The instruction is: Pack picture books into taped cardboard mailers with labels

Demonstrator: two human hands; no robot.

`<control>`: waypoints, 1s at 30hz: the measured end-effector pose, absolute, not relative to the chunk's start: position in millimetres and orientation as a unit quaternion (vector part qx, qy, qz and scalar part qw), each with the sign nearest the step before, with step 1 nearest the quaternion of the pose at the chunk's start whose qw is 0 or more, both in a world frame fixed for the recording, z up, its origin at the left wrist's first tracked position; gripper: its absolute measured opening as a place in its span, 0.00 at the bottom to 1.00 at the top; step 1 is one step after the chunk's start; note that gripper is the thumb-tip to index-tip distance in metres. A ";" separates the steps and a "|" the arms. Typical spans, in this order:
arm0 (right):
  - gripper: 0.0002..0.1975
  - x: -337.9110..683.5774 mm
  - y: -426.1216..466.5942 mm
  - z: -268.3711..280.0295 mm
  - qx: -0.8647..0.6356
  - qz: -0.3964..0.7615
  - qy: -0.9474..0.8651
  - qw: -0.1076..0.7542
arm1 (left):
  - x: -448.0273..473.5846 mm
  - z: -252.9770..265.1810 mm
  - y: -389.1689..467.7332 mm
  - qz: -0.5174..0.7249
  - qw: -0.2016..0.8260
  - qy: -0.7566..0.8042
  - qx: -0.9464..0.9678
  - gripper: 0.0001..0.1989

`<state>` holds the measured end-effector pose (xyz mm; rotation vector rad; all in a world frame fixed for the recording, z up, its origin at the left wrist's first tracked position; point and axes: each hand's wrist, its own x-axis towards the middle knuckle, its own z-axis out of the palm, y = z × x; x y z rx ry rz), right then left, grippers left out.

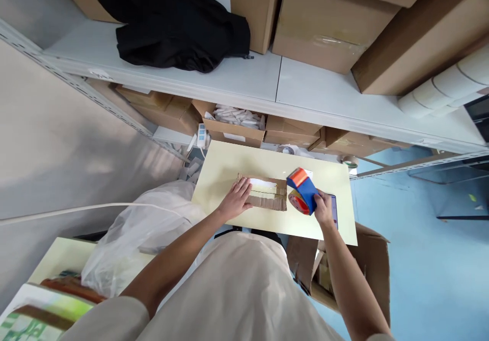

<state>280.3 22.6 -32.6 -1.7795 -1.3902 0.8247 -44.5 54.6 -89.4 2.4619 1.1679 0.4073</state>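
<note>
A small cardboard box (266, 202) lies on the pale yellow table in front of me, with a white and yellowish strip along its top. My left hand (236, 198) rests over the box's left end, fingers stretched out on top and thumb apart near the front edge. To the right, my right hand (324, 208) grips a blue tape dispenser (306, 190) with an orange-red front, held tilted just beside the box's right end. Partly behind that hand lies a phone (334, 211) with its screen showing.
The table (225, 157) stands against a grey shelf (263, 83) carrying cartons (324, 30) and black cloth (183, 30). Below sits an open carton of white packets (239, 116). Tape rolls (349, 161) lie behind the table. Clear plastic (141, 229) is left; an open carton (372, 269) stands right.
</note>
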 end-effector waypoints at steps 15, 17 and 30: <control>0.21 236.2 73.3 -6.5 -0.600 0.350 -0.696 0.182 | -12.7 -51.9 64.9 0.356 0.486 0.568 0.561 0.24; 0.21 239.3 71.4 -8.5 -0.597 0.360 -0.690 0.195 | -2.7 -48.6 71.9 0.347 0.620 0.562 0.424 0.21; 0.20 248.6 64.2 4.3 -0.596 0.291 -0.729 0.168 | -26.2 -49.5 86.1 0.331 0.557 0.583 0.490 0.13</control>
